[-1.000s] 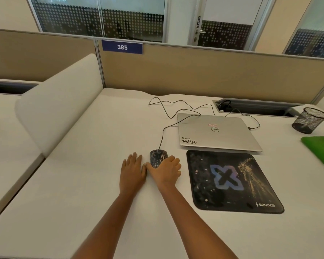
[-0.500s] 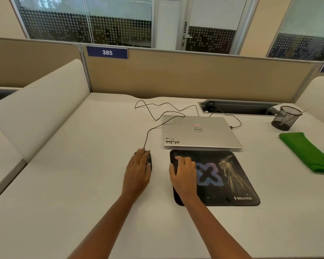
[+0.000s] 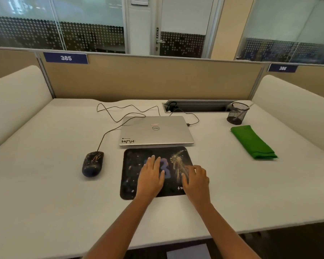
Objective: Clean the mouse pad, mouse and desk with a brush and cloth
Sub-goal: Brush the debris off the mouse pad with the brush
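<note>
A black mouse pad (image 3: 133, 165) speckled with crumbs lies on the white desk (image 3: 45, 184) just in front of the closed laptop. My left hand (image 3: 151, 176) rests flat on the pad's middle, fingers straight. My right hand (image 3: 195, 179) lies on the pad's right part, fingers a little bent, holding nothing. A dark, dusty wired mouse (image 3: 92, 163) sits on the desk to the left of the pad, apart from both hands. A folded green cloth (image 3: 252, 142) lies at the right. No brush shows plainly.
A closed silver laptop (image 3: 155, 130) lies behind the pad with cables running to a cable slot (image 3: 198, 106). A black mesh cup (image 3: 237, 113) stands at the back right. White side dividers flank the desk; a beige partition closes the back.
My left hand has left the mouse and moved right onto the pad. My right hand slid from the pad's left edge to its right part. The view shifted right.
</note>
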A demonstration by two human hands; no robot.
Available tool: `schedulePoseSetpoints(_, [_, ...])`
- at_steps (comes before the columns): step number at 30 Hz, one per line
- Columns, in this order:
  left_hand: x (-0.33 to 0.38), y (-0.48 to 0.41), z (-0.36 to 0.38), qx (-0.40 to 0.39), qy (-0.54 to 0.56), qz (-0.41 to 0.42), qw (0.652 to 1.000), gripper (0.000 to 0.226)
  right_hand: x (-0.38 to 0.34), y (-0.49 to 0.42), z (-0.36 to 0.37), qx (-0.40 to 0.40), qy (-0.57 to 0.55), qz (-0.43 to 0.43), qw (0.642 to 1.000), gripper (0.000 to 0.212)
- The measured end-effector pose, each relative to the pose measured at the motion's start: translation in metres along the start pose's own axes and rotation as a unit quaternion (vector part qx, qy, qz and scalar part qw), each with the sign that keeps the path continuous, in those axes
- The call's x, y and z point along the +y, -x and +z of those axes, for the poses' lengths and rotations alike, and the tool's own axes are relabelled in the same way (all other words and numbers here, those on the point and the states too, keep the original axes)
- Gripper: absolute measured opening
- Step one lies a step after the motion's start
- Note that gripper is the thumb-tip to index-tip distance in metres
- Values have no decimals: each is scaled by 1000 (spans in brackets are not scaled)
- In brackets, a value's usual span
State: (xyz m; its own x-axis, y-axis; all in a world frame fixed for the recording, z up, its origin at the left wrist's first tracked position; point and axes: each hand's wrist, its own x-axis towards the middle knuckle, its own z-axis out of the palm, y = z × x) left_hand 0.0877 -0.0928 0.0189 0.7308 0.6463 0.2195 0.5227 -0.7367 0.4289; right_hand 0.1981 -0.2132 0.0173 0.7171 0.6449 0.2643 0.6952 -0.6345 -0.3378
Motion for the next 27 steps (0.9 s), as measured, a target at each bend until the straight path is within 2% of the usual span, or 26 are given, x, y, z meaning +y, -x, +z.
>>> schedulePoseSetpoints(7, [64,-6,30,-37,-13,-14,999,52,68,-3,-23,-72,66,4,995,50])
schedulePoseSetpoints(13, [99,-30,47,-68,-27,13,997,54,99,-20,-31,-93,73,21,993,52])
schedulePoseSetpoints(23, [135,-120,88,-117,-26,71,990,56,145,-93,-34,-59,73,59,994,52])
schedulePoseSetpoints(27, [142,-159,103,-127,-33,98,987,56,152,-125,-40,33,68,55,996,57])
